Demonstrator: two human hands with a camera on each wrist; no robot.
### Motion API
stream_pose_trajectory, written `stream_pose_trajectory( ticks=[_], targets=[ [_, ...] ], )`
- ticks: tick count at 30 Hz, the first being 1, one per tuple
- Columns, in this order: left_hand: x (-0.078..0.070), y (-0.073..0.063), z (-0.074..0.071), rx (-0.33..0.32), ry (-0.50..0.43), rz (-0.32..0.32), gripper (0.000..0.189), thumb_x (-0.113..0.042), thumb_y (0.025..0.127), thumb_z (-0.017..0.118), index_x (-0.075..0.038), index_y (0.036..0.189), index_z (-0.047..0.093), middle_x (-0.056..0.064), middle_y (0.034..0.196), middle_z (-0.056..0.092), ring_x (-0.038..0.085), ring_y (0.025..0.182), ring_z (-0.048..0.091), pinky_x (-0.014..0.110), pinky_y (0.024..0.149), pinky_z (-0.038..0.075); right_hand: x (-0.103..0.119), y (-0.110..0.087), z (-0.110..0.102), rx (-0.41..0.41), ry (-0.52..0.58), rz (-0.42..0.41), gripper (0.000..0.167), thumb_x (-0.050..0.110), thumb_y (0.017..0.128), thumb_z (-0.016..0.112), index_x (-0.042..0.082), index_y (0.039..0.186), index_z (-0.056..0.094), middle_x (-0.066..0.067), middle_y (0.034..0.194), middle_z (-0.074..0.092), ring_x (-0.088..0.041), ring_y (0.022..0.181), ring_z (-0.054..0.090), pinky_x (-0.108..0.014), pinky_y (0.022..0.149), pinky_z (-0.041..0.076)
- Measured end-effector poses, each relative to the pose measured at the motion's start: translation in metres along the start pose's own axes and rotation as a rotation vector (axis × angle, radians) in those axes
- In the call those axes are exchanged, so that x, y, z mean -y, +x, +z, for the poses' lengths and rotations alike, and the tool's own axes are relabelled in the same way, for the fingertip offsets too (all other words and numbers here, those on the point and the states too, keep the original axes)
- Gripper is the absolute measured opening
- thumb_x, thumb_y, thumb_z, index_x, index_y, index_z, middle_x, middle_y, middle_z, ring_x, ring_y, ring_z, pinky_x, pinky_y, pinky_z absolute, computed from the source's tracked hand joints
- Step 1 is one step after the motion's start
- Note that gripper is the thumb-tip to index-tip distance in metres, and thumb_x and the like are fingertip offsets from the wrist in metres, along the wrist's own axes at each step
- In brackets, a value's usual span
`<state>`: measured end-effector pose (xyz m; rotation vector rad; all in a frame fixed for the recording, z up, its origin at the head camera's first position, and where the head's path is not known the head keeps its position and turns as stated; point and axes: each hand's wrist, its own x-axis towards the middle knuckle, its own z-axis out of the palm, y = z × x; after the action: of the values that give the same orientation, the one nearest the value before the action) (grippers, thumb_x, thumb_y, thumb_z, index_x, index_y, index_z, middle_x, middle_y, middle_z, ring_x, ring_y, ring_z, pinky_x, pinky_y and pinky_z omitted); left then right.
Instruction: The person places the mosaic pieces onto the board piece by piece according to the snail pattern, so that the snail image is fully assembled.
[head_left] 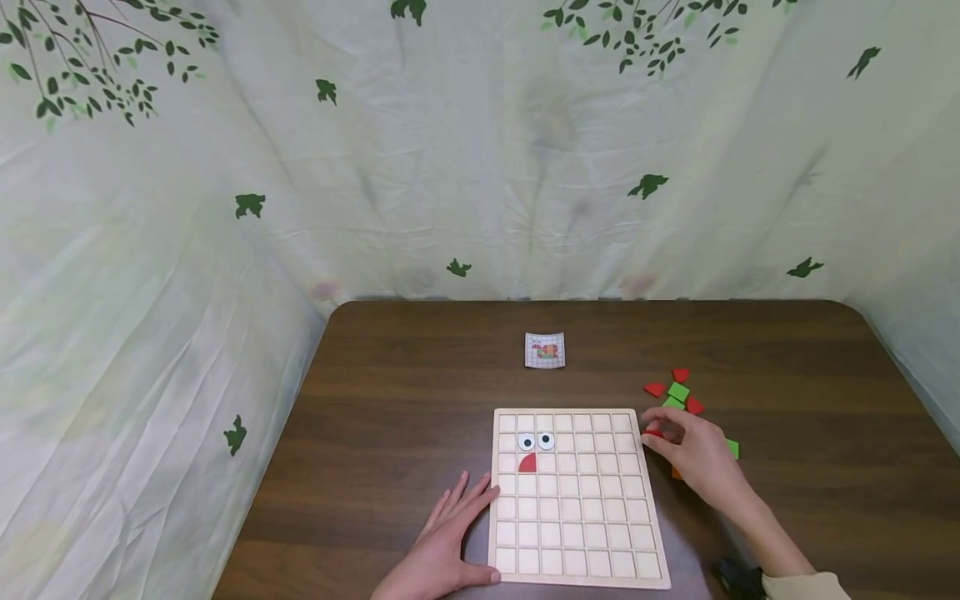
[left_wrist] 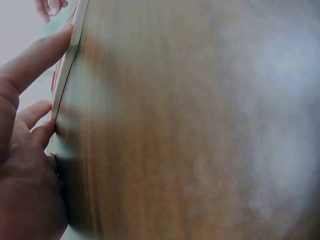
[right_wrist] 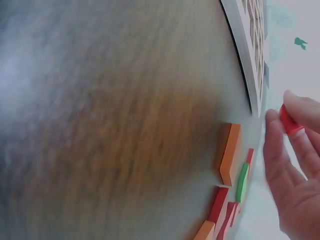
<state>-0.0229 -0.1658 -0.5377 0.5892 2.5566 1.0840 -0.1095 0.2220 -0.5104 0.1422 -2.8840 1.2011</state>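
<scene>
A pale wooden grid board (head_left: 570,535) lies on the table. In its upper left cells sit two round eye pieces (head_left: 527,442), and a red quarter-round piece (head_left: 528,463) fills the cell under the left eye. My left hand (head_left: 442,546) rests against the board's left edge, its fingers extended and the thumb near the lower corner. Off the board's upper right edge, my right hand (head_left: 697,458) pinches a small red piece (right_wrist: 289,121) between thumb and fingers. Its exact shape is partly hidden by the fingertips.
Loose pieces lie around the right hand: green squares (head_left: 678,391), red pieces (head_left: 653,389) and an orange block (right_wrist: 231,154), some partly covered by the hand. Behind the board a small picture card (head_left: 544,351) lies on the brown table (head_left: 405,367). A leaf-patterned curtain (head_left: 480,167) hangs beyond.
</scene>
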Motion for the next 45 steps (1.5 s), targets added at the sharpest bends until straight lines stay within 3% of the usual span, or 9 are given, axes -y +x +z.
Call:
stream_pose_trajectory(
  ticks=[2,9,17,24,32,34,37,42,45],
  targets=[
    [0.000,0.000,0.000,0.000,-0.001,-0.001,0.097,-0.039,0.068,0.086,-0.026,0.151,0.038,-0.005,0.161,0.024,0.030,0.149,0.006,0.020,0.111,-0.009,0.001,0.001,0.001,0.006,0.025,0.013,0.030,0.019,0.083,0.079,0.015,0.111,0.069,0.004,0.088,0.067,-0.016,0.078,0.064,-0.026,0.060,0.050],
    [-0.001,-0.001,-0.001,0.005,-0.006,-0.009,0.096,-0.039,0.068,0.086,-0.025,0.151,0.039,-0.006,0.161,0.024,0.030,0.149,0.006,0.043,0.113,0.002,0.005,0.006,0.005,-0.014,0.041,0.068,0.033,0.023,0.081,0.082,0.010,0.106,0.062,0.000,0.089,0.071,-0.016,0.075,0.061,-0.025,0.061,0.052],
    [-0.001,0.000,-0.001,0.003,-0.007,-0.007,0.096,-0.038,0.069,0.086,-0.026,0.152,0.038,-0.005,0.161,0.024,0.031,0.149,0.006,0.020,0.110,-0.009,0.010,0.007,0.007,-0.031,0.078,0.059,0.023,0.017,0.082,0.081,0.012,0.099,0.067,0.000,0.087,0.069,-0.015,0.077,0.065,-0.022,0.067,0.054],
    [0.000,0.000,-0.001,0.005,-0.002,-0.015,0.097,-0.038,0.068,0.086,-0.027,0.151,0.038,-0.006,0.161,0.024,0.029,0.150,0.006,0.038,0.115,0.000,0.013,0.009,0.012,-0.011,0.119,0.050,0.019,0.022,0.081,0.081,0.016,0.097,0.072,0.005,0.084,0.070,-0.013,0.076,0.064,-0.026,0.065,0.053],
    [0.000,0.000,-0.001,0.029,-0.030,-0.047,0.097,-0.041,0.068,0.086,-0.028,0.152,0.038,-0.008,0.161,0.022,0.027,0.150,0.003,0.037,0.115,-0.003,0.020,0.009,0.023,0.027,0.194,0.004,0.017,0.012,0.085,0.077,0.014,0.102,0.074,0.006,0.086,0.072,-0.014,0.076,0.067,-0.025,0.067,0.055],
    [0.000,0.000,0.000,0.032,-0.034,-0.052,0.097,-0.041,0.068,0.086,-0.028,0.152,0.037,-0.008,0.161,0.022,0.026,0.150,0.002,0.029,0.114,-0.007,0.023,0.009,0.027,0.035,0.195,0.011,0.018,0.011,0.085,0.077,0.013,0.103,0.073,0.005,0.088,0.071,-0.014,0.076,0.066,-0.024,0.067,0.055],
    [0.000,0.000,0.000,0.023,-0.028,-0.038,0.097,-0.041,0.069,0.086,-0.027,0.151,0.038,-0.007,0.161,0.022,0.028,0.150,0.003,0.027,0.113,-0.007,0.026,0.010,0.031,0.050,0.200,0.023,0.019,0.010,0.085,0.077,0.012,0.103,0.072,0.003,0.089,0.070,-0.014,0.077,0.065,-0.024,0.069,0.055],
    [-0.001,-0.001,-0.001,0.011,-0.018,-0.023,0.096,-0.039,0.068,0.086,-0.026,0.151,0.039,-0.006,0.161,0.024,0.029,0.150,0.005,0.043,0.114,0.001,0.034,0.012,0.038,0.071,0.204,0.033,0.018,0.010,0.083,0.079,0.012,0.099,0.072,0.002,0.087,0.068,-0.014,0.077,0.064,-0.025,0.070,0.055],
    [-0.001,0.000,-0.001,0.010,-0.017,-0.023,0.096,-0.039,0.068,0.086,-0.027,0.151,0.039,-0.006,0.161,0.024,0.029,0.150,0.006,0.044,0.115,0.002,0.039,0.012,0.042,0.091,0.205,0.047,0.017,0.011,0.083,0.079,0.015,0.097,0.072,0.004,0.087,0.069,-0.014,0.076,0.063,-0.025,0.069,0.054]
  ],
)
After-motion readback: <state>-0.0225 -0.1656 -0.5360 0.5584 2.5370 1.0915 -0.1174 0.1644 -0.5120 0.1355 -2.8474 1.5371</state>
